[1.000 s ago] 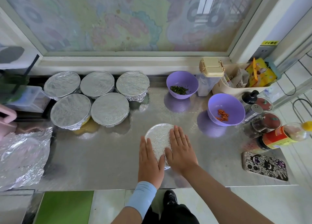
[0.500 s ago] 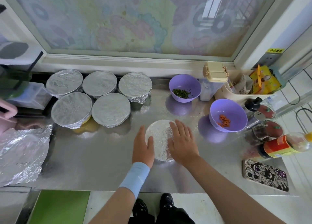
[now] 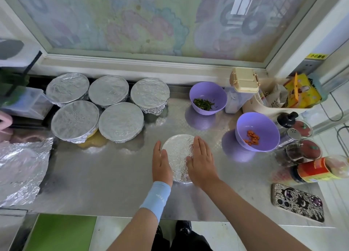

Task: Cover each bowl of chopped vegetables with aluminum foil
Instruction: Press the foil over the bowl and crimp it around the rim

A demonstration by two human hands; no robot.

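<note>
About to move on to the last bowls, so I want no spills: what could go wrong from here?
1. Both hands, left hand and right hand, press the foil-covered bowl from its sides; a hard squeeze might tear the foil.
2. The bowl with orange pieces sits close to the jars; reaching could knock them.
3. The phone lies near the counter's front edge.

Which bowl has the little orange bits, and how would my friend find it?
Look along the right side of the steel counter, beside the jars. The purple bowl with orange bits sits there, open and uncovered. The other purple bowl, farther back by the window, holds green bits instead.
</note>
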